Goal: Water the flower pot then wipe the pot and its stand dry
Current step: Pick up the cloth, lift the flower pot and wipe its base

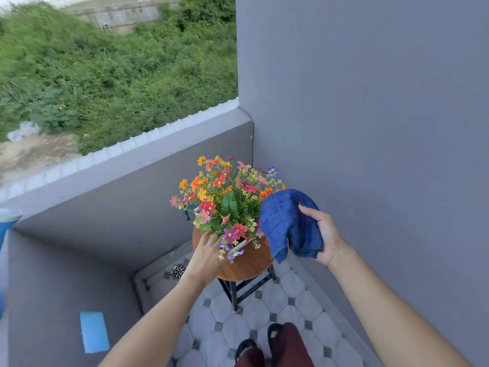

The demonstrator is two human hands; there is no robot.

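Note:
A bunch of colourful flowers (pixel 225 197) stands on a round wooden stand (pixel 248 263) with black legs, in the balcony corner. The pot itself is hidden under the blooms. My left hand (pixel 206 255) reaches in under the flowers at the stand's left edge, fingers hidden among the stems. My right hand (pixel 326 234) holds a bunched blue cloth (pixel 288 223) just right of the flowers, above the stand's right side.
A grey parapet wall (pixel 127 178) runs behind the stand and a tall grey wall (pixel 370 128) rises on the right. A floor drain (pixel 177 270) sits left of the stand. The floor is tiled (pixel 264 313). My feet (pixel 275 343) are below. A blue container (pixel 8 221) shows at the left edge.

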